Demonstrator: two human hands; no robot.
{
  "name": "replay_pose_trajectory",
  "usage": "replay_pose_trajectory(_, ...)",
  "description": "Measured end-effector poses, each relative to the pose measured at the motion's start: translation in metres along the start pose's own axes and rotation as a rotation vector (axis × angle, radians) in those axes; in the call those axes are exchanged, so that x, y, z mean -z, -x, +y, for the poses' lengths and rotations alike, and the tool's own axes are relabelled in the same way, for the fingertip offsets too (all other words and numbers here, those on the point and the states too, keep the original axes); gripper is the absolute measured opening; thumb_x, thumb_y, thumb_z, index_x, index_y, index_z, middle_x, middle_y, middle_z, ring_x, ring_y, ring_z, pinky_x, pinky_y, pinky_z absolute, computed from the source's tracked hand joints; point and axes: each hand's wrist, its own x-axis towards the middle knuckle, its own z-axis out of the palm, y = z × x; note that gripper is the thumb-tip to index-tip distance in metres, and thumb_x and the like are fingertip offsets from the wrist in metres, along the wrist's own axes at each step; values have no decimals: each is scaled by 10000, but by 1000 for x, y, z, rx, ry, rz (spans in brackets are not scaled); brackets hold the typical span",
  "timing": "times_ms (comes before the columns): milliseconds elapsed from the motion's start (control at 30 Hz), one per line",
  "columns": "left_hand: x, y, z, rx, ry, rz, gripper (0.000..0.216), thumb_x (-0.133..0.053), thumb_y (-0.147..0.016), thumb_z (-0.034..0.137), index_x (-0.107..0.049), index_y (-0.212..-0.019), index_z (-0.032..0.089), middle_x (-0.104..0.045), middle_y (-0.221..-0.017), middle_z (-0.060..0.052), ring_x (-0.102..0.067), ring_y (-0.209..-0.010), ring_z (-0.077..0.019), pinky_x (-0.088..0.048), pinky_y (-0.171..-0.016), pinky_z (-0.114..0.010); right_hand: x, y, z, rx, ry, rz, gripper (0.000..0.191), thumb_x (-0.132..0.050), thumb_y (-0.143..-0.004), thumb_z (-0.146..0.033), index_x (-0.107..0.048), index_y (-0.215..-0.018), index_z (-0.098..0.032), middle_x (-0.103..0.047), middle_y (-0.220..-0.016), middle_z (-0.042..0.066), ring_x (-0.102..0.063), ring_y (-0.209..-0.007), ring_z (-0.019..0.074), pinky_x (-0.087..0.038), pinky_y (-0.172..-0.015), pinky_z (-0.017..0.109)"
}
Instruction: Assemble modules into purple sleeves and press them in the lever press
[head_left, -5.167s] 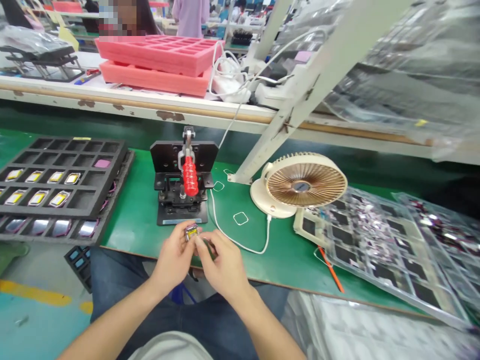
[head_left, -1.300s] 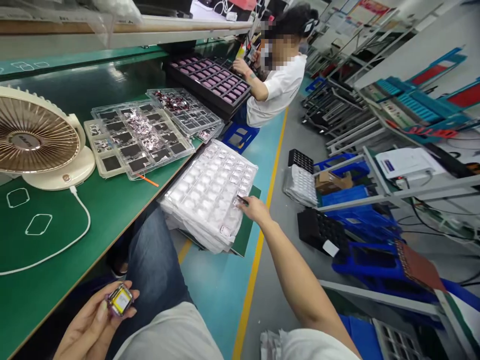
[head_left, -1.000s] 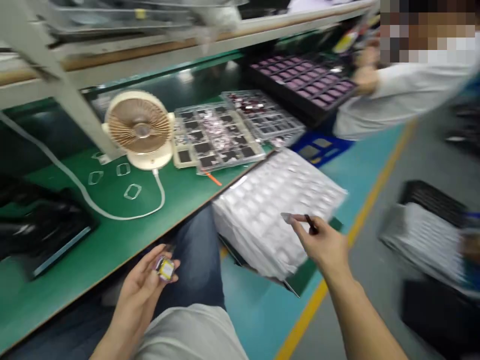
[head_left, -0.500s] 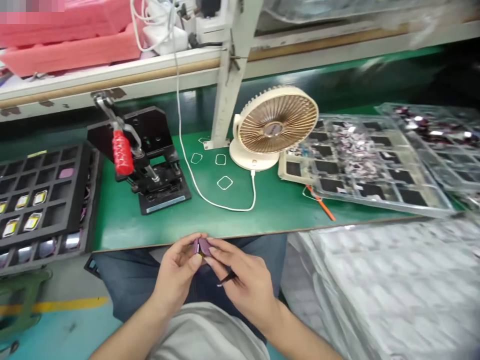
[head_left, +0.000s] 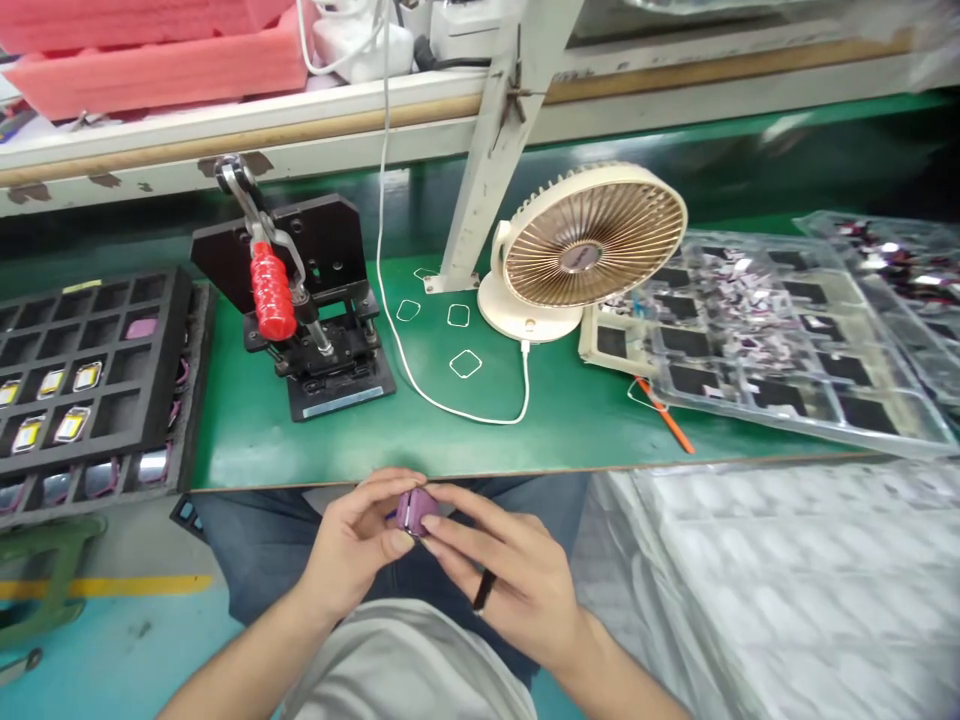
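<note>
Both my hands meet over my lap, just in front of the green bench [head_left: 315,450]. Between their fingertips sits a small purple part [head_left: 415,509]. My left hand [head_left: 358,548] pinches it from the left, thumb underneath. My right hand [head_left: 510,585] presses on it from the right with finger and thumb, while a thin black tool [head_left: 484,592] is tucked between its lower fingers. Behind the hands on the bench stands a black toggle press [head_left: 311,300] with a red handle [head_left: 270,291].
A black foam tray [head_left: 97,340] with several small yellow and silver parts lies at the left. A beige fan [head_left: 581,250] stands centre right. Clear plastic trays [head_left: 787,340] lie to its right. A stack of white blister trays [head_left: 787,580] sits at lower right. An orange stick [head_left: 667,420] lies nearby.
My right hand picked a small piece from the white blister stack and came back to meet my left hand. My view swung from the right aisle back to the bench.
</note>
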Motion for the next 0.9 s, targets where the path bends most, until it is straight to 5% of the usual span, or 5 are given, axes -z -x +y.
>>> replay_pose_trajectory(400,2,0,2,0,-11,9,441,-941,-801,332,-833,-1226,288,-719,-1294,-132,-690,-1232,-317,-550,-1097,-461,-1,7,5,70,43,-56,352,-690,-999,-149,-747,-1309,-308,-743,-1372,86,-799,-841,148,-609,-656,243)
replay_pose_trajectory(700,0,4,0,-23,-23,66,396,-905,-839,354,-835,-1224,295,-709,-1354,-142,-672,-1268,-338,-583,-1062,-472,-16,19,6,133,163,-157,529,-492,-981,-66,-634,-1468,-216,-597,-1551,192,-785,-898,221,-623,-688,355)
replay_pose_trajectory(767,-4,5,0,4,-21,141,407,-892,-851,404,-832,-1229,268,-721,-1347,-143,-700,-1213,-308,-590,-1030,-411,-23,18,6,118,167,-117,499,-505,-996,-61,-630,-1454,-214,-630,-1515,184,-782,-881,209,-621,-693,341)
replay_pose_trajectory(900,-8,4,2,113,33,319,305,-886,-859,401,-856,-1112,235,-815,-1014,-93,-754,-888,-206,-606,-844,-313,-32,7,1,-96,84,-6,348,-687,-1018,-264,-620,-1355,-210,-727,-1273,151,-767,-1016,242,-628,-765,325)
